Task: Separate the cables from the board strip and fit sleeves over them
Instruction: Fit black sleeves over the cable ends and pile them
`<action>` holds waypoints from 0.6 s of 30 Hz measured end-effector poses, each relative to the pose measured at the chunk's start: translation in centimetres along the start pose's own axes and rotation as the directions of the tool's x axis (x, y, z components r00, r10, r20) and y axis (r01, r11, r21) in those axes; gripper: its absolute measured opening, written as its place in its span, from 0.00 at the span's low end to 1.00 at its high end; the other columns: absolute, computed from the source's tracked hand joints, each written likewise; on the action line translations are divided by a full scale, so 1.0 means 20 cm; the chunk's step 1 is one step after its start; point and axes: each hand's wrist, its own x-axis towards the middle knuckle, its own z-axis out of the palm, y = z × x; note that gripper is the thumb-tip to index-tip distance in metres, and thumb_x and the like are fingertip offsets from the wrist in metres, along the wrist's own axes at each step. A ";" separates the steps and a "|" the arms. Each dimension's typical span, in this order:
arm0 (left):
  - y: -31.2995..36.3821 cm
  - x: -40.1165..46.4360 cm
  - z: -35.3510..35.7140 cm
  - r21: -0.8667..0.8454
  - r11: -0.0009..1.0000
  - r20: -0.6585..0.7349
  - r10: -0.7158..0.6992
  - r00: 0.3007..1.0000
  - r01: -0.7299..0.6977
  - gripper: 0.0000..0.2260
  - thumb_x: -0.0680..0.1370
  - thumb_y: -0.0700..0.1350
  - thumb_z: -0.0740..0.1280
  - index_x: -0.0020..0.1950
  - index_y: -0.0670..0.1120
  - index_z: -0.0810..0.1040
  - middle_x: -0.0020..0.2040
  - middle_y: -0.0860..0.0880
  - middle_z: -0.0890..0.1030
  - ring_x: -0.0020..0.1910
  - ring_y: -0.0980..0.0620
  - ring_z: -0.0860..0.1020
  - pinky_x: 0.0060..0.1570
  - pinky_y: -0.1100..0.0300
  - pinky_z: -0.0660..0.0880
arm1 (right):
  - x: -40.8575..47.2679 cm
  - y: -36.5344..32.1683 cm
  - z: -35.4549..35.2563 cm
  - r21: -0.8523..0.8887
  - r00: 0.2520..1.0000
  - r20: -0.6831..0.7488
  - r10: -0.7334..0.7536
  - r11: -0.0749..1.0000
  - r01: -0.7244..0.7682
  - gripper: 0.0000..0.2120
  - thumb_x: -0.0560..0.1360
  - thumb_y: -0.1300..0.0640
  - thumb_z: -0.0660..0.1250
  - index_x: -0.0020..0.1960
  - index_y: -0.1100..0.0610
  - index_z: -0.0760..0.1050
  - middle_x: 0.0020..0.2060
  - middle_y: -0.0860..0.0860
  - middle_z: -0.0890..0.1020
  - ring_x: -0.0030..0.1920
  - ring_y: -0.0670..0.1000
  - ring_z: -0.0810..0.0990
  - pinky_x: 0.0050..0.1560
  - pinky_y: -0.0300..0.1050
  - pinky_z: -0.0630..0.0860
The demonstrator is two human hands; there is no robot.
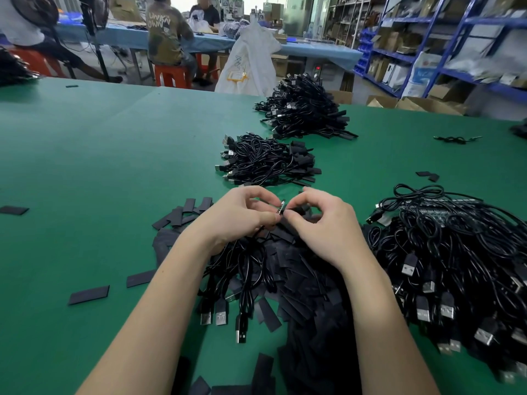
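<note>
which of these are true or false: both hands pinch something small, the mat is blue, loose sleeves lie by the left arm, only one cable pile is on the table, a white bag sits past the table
1. Both hands pinch something small. True: the left hand and right hand meet at a small board end.
2. The mat is blue. False: it is green.
3. Loose sleeves lie by the left arm. True.
4. Only one cable pile is there. False: there are several, such as the far pile and the right pile.
5. A white bag sits past the table. True.

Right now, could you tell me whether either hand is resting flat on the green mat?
No, the left hand and the right hand are raised above the sleeve pile, pinching a small piece between them.
</note>
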 end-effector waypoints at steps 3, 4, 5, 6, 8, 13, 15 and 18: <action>0.00 0.00 0.00 -0.011 1.000 -0.010 0.019 1.000 -0.019 0.08 0.76 0.37 0.73 0.53 0.46 0.82 0.40 0.53 0.85 0.33 0.61 0.78 0.32 0.69 0.72 | 0.00 -0.01 -0.01 0.016 1.000 -0.019 -0.004 1.000 0.004 0.04 0.71 0.52 0.76 0.40 0.44 0.82 0.39 0.40 0.84 0.40 0.38 0.79 0.39 0.24 0.69; 0.01 0.00 0.00 -0.021 0.999 -0.012 0.025 1.000 -0.025 0.08 0.76 0.37 0.73 0.53 0.46 0.82 0.40 0.53 0.85 0.32 0.61 0.78 0.32 0.69 0.72 | 0.00 -0.01 -0.02 0.034 1.000 -0.020 -0.001 0.999 0.002 0.05 0.71 0.53 0.76 0.39 0.45 0.82 0.37 0.41 0.84 0.37 0.39 0.79 0.38 0.25 0.70; 0.01 0.00 0.00 -0.034 0.999 -0.015 0.031 0.999 -0.031 0.08 0.76 0.37 0.73 0.53 0.46 0.82 0.40 0.53 0.85 0.31 0.62 0.77 0.32 0.70 0.72 | 0.01 0.00 -0.02 0.056 1.000 -0.017 0.002 0.998 -0.001 0.06 0.70 0.54 0.77 0.39 0.46 0.81 0.35 0.42 0.83 0.34 0.41 0.78 0.37 0.25 0.71; 0.01 0.00 0.00 -0.050 0.998 -0.018 0.036 0.999 -0.037 0.08 0.76 0.36 0.73 0.52 0.46 0.82 0.40 0.53 0.85 0.30 0.62 0.76 0.31 0.70 0.72 | 0.01 0.00 -0.02 0.080 1.000 -0.009 0.005 0.997 -0.005 0.06 0.70 0.56 0.77 0.38 0.47 0.81 0.33 0.42 0.82 0.31 0.42 0.76 0.36 0.27 0.71; 0.02 0.00 0.00 -0.083 0.995 -0.022 0.048 0.999 -0.050 0.07 0.76 0.37 0.73 0.51 0.48 0.82 0.43 0.50 0.86 0.30 0.62 0.75 0.31 0.70 0.71 | 0.00 0.01 -0.02 0.098 1.000 0.017 0.014 0.995 -0.015 0.07 0.69 0.58 0.77 0.38 0.49 0.81 0.30 0.43 0.81 0.28 0.41 0.73 0.35 0.28 0.71; 0.04 -0.01 0.01 -0.114 0.990 0.006 0.079 0.997 -0.078 0.07 0.77 0.37 0.73 0.51 0.49 0.82 0.51 0.45 0.87 0.39 0.57 0.79 0.32 0.68 0.71 | 0.00 0.03 -0.01 0.038 0.998 0.043 0.042 0.998 -0.043 0.09 0.69 0.55 0.78 0.37 0.49 0.78 0.29 0.41 0.79 0.29 0.40 0.74 0.34 0.29 0.70; 0.03 -0.01 0.01 -0.097 0.992 -0.012 0.075 0.997 -0.076 0.08 0.77 0.37 0.72 0.50 0.49 0.82 0.51 0.44 0.87 0.39 0.57 0.79 0.33 0.67 0.71 | 0.00 0.02 -0.01 0.058 0.999 0.002 0.046 0.997 -0.046 0.08 0.70 0.54 0.78 0.37 0.50 0.79 0.25 0.38 0.77 0.28 0.40 0.73 0.32 0.29 0.69; 0.03 -0.01 0.02 -0.101 0.993 -0.059 0.052 0.997 -0.058 0.07 0.77 0.38 0.73 0.50 0.50 0.82 0.50 0.43 0.86 0.37 0.58 0.78 0.34 0.66 0.71 | 0.01 0.02 -0.02 0.143 0.994 -0.084 0.066 0.988 -0.053 0.07 0.70 0.56 0.77 0.38 0.50 0.79 0.21 0.40 0.71 0.25 0.42 0.69 0.29 0.29 0.66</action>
